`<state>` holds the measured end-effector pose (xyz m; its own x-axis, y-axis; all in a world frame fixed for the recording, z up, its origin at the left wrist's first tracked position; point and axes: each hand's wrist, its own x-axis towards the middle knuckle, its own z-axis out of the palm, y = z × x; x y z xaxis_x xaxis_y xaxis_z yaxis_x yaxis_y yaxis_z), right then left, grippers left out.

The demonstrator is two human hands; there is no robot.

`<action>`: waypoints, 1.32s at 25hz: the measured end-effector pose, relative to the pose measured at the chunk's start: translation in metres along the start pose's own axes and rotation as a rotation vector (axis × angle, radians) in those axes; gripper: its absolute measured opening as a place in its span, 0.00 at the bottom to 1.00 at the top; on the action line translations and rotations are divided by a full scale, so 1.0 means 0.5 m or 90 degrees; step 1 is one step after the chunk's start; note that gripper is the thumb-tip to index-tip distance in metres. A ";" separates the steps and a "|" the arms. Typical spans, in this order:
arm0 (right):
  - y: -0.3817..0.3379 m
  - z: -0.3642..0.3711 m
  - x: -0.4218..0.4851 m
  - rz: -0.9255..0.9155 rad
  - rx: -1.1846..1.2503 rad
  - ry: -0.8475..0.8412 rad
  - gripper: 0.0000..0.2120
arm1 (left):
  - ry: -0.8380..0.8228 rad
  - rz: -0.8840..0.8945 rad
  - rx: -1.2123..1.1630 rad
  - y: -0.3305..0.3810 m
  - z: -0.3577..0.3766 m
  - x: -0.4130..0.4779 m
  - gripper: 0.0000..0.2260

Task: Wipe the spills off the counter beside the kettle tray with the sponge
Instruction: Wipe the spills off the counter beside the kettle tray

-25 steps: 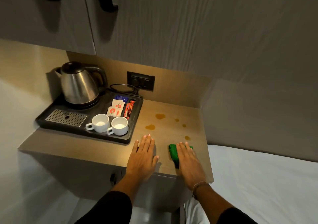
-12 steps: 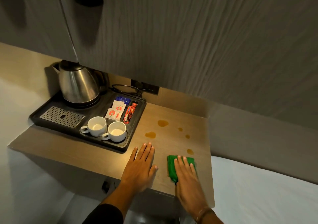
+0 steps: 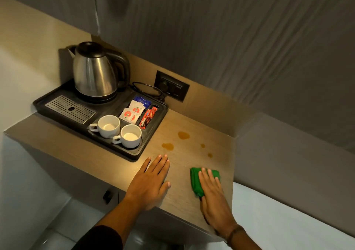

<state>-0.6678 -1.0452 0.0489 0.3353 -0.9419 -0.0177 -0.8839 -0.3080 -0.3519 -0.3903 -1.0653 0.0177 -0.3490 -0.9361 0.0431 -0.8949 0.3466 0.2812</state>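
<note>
Green sponge flat on wood counter, near front edge. Four brown spills beyond it, right of black kettle tray.

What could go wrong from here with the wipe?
1. The right hand lies flat on the sponge, near the counter front edge; a loose stroke could push it off.
2. Four brown spills lie spread apart, so one pass may miss or smear some.
3. The nearest spill sits close to the kettle tray; wiping leftward could push liquid under it.
</note>
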 end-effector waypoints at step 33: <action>-0.018 -0.014 0.347 -0.186 -0.010 -0.059 0.36 | 0.019 0.002 -0.028 0.006 -0.008 0.001 0.32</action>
<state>-0.6038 -1.2066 0.0555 0.6043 -0.7967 -0.0037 -0.7501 -0.5673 -0.3398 -0.3920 -1.0652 0.0226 -0.3434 -0.9364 0.0725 -0.8802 0.3478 0.3230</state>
